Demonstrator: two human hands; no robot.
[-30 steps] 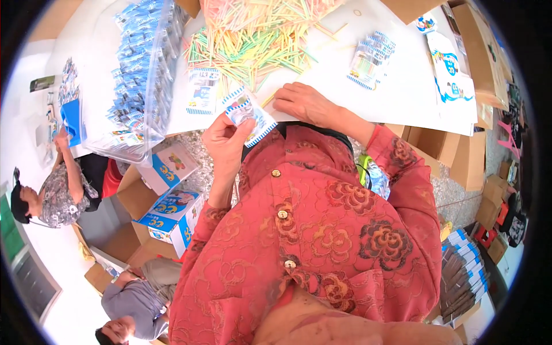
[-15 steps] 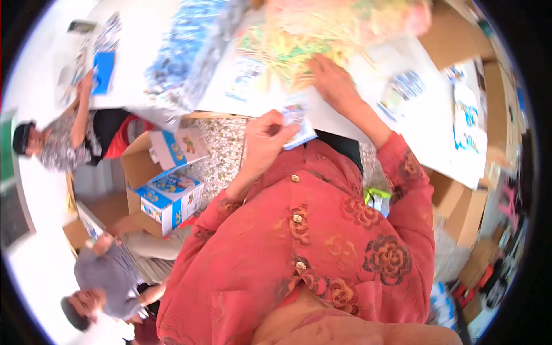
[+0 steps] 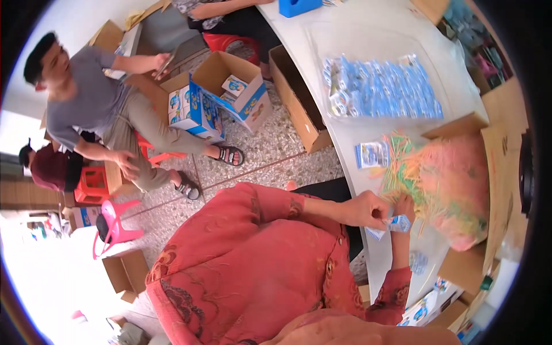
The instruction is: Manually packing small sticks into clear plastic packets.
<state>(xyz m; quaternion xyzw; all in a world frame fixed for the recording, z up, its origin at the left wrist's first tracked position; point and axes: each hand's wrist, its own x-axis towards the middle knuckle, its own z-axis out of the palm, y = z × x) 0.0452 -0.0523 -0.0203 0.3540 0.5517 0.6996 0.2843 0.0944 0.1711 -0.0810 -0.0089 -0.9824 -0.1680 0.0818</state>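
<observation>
My left hand (image 3: 368, 210) is closed, pinching a small blue-and-white packet (image 3: 399, 223) that crosses in front of my right wrist. My right hand (image 3: 404, 206) is at the near edge of a loose pile of thin coloured sticks (image 3: 399, 164); its fingertips are partly hidden and I cannot make out what they grip. Behind the pile, more sticks in pink, orange and green fill a clear bag (image 3: 454, 184). Another blue-and-white packet (image 3: 372, 155) lies flat on the white table (image 3: 351, 132), left of the sticks.
A clear plastic tray (image 3: 379, 118) holds rows of blue packets. Cardboard (image 3: 500, 172) stands along the right side. Printed boxes (image 3: 253, 109) and a long carton (image 3: 296, 103) stand on the floor at left. A seated co-worker (image 3: 92, 86) holds a phone; another person's arm (image 3: 224, 8) shows at the top.
My view has swung left, shifting the table to the right side. My left hand still holds a packet and is now beside my right hand, which stays at the sticks.
</observation>
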